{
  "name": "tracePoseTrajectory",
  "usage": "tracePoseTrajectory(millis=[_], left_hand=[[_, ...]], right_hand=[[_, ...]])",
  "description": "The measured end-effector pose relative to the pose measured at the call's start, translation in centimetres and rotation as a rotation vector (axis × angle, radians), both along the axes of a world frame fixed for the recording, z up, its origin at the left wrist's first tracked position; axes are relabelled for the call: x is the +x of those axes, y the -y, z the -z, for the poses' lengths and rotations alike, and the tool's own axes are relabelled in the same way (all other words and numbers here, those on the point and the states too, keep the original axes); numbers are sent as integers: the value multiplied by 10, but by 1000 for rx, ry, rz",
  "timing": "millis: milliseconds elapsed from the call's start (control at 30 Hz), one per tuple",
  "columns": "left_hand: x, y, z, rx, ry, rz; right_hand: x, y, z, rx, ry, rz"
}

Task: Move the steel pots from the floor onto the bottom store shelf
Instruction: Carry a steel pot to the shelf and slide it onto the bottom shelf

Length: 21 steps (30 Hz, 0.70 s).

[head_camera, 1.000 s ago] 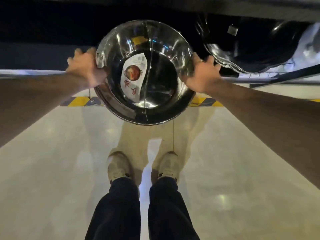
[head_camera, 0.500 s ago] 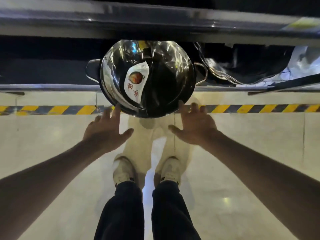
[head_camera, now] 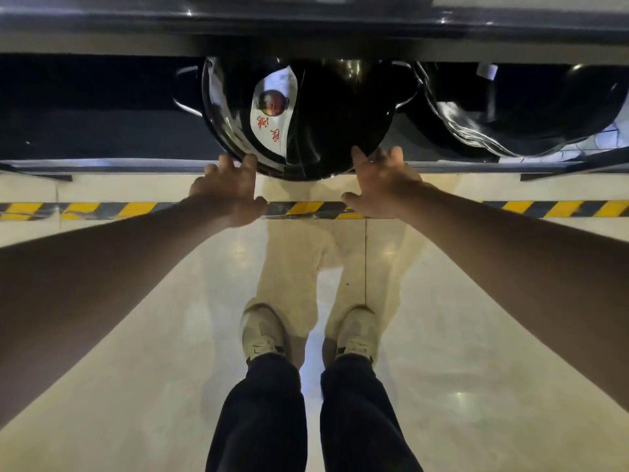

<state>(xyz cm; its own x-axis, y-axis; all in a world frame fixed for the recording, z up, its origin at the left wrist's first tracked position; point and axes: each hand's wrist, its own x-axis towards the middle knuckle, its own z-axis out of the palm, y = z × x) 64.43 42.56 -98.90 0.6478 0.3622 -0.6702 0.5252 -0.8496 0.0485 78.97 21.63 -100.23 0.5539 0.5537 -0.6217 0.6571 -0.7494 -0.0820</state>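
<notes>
1. Two hands: left hand (head_camera: 229, 195) and right hand (head_camera: 381, 190), both open, fingertips on the near rim of one steel pot (head_camera: 299, 117).
2. That pot sits on the bottom shelf (head_camera: 102, 164), overhanging its edge.
3. A stack of nested pots (head_camera: 517, 117) lies just to its right; their number is unclear.

We identify the location as a retail shop aisle. Along the top of the view runs a low dark metal display shelf (head_camera: 102, 164) with a pale front edge rail, stocked with merchandise: a round polished steel pot with loop side handles (head_camera: 333, 124) overhangs the shelf's front edge and carries a white printed product label with red characters (head_camera: 272, 110). Near the shelf's right end we observe a stack of nested steel pots (head_camera: 510, 114). The glossy cream tiled floor (head_camera: 136, 335) bears a yellow-and-black striped hazard tape (head_camera: 102, 210) running parallel to the shelf's front edge, typical of commercial premises.
</notes>
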Motion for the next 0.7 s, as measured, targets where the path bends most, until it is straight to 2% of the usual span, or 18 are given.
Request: tracePoseTrajectory(millis=[200,333,500,700], left_hand=[[27,-11,-23,10,49,-24],[18,4,-66,-50,59,-1],[0,40,-152,-89,8,28],[14,67,-293,-62,21,50]], right_hand=[[18,-6,-26,21,-57,92],[2,12,-68,-25,-73,68],[-20,39,-159,-29,-73,56],[-19,48,-310,45,-3,-42]])
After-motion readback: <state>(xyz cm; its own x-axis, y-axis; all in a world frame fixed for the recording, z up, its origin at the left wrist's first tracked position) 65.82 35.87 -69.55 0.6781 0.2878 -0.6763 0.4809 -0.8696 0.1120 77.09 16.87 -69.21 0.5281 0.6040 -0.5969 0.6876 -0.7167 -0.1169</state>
